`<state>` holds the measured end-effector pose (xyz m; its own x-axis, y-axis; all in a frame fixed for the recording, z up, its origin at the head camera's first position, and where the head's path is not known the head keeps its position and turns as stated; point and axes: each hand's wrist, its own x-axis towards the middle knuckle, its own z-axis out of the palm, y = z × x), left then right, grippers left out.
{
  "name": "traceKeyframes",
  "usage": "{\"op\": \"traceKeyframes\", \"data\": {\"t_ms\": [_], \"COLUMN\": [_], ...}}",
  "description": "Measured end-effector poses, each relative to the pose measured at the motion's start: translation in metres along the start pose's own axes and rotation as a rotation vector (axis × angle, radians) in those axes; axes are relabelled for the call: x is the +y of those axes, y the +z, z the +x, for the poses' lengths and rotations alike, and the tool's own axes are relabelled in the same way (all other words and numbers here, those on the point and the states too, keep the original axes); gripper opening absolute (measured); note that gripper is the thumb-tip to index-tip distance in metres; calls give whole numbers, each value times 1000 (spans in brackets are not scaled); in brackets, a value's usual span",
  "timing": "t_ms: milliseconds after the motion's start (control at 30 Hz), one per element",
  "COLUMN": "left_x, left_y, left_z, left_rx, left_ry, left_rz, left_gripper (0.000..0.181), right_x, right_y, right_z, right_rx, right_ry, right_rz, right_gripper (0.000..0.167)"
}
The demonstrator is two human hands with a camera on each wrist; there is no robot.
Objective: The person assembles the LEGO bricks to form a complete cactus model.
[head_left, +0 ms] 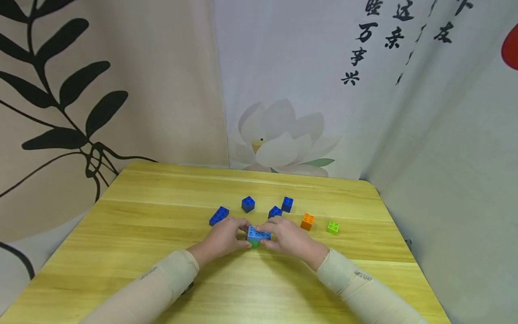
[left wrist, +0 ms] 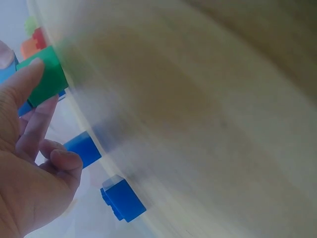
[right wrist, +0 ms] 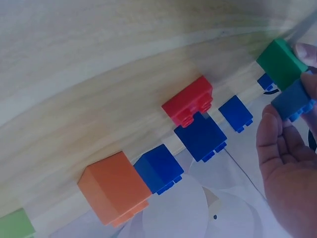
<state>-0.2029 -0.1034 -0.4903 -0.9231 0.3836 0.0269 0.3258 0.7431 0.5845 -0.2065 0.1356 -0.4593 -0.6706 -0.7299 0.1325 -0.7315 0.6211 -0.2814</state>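
Near the middle of the table, both hands hold two joined toy bricks: a light blue brick on top of a green brick. My left hand pinches the green brick between thumb and fingers, its other fingers curled in the left wrist view. From the right side, my right hand grips the light blue brick by its ends with thumb and index finger. In the right wrist view, the green brick reaches past the blue one.
Beyond the hands lie a long blue brick, small blue bricks, an orange brick and a lime green brick. A red brick, hidden in the head view, lies by blue ones. Printed curtains hang behind the wooden table.
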Motion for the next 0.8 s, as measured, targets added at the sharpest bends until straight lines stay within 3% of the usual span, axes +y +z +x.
{"op": "traceKeyframes", "data": {"t_ms": [500,800], "left_x": [0,7], "left_y": [-2,-4], "left_z": [2,5], "left_rx": [-21,-58], "left_ry": [21,50], "left_rz": [-37,-61], "left_gripper": [38,36], "right_x": [-4,2], "right_y": [-4,-4], "right_z": [7,1], "right_rx": [-38,-37], "right_ry": [-57,12], "right_rz": [-64,13], "right_gripper": [39,41]}}
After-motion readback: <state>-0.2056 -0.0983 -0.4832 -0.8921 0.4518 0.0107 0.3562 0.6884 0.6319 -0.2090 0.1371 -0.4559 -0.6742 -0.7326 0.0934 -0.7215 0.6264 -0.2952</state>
